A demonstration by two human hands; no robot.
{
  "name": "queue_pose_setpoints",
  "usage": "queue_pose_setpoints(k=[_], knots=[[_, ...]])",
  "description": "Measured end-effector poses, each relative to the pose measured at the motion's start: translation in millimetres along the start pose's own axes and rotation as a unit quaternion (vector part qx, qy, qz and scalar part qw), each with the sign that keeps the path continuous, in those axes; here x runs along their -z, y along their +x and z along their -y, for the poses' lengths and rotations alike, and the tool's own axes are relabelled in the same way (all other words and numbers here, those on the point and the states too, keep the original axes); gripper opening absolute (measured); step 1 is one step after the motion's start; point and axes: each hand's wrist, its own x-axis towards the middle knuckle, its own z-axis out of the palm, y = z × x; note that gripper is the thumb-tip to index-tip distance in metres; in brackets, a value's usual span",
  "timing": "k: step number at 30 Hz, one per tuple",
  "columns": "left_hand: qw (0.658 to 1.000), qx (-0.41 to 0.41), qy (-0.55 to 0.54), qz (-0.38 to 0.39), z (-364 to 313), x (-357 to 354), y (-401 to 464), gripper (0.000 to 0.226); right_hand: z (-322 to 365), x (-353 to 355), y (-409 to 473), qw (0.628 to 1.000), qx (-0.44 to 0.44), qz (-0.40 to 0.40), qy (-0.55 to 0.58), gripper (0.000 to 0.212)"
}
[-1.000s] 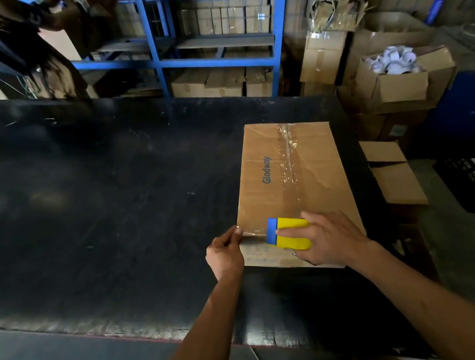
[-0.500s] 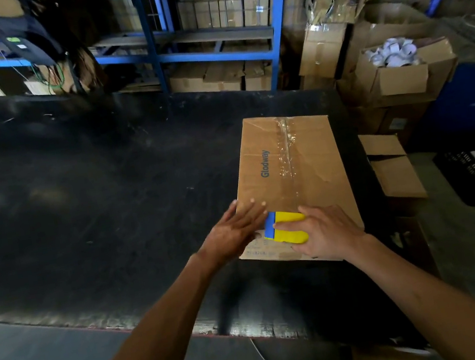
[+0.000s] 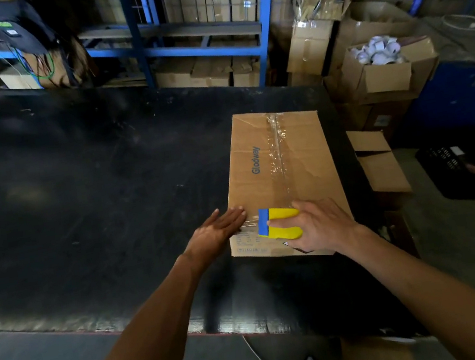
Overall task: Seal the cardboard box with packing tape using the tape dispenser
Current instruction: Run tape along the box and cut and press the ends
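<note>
A closed brown cardboard box (image 3: 284, 172) printed "Glodway" lies flat on the black table (image 3: 91, 187), with clear tape running along its centre seam. My right hand (image 3: 321, 224) grips the yellow and blue tape dispenser (image 3: 279, 223) at the box's near end. A short strip of clear tape (image 3: 250, 219) stretches left from the dispenser across the box's near edge. My left hand (image 3: 217, 229) lies flat, fingers spread, pressing on that strip at the box's near left corner.
Blue metal shelving (image 3: 200, 30) with stacked cartons stands behind the table. To the right are open cartons, one holding white rolls (image 3: 378, 53), a smaller box (image 3: 380, 163) beside the table and a black crate (image 3: 462, 172) on the floor.
My left hand let go of its pinch on the tape end, opened flat and slid onto the box's near left corner. The dispenser in my right hand stayed nearly in place.
</note>
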Motion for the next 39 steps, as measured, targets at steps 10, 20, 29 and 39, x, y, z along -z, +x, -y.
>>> queue_pose_setpoints(k=[10, 20, 29, 39], knots=[[0.995, -0.05, 0.091, -0.006, -1, 1, 6, 0.103, -64, -8, -44, 0.997, -0.04, 0.058, -0.023, 0.052], [0.977, -0.152, 0.142, 0.039, -48, -13, 82, 0.059, -66, -13, -41, 0.999, -0.018, 0.028, -0.008, 0.051], [0.983, -0.121, 0.133, 0.036, -49, -31, 82, 0.06, -70, -26, -45, 1.0, 0.005, -0.012, -0.017, 0.051], [0.984, -0.128, 0.116, 0.046, -44, -27, 80, 0.061, -104, -25, -61, 0.998, 0.046, -0.021, -0.035, 0.053]])
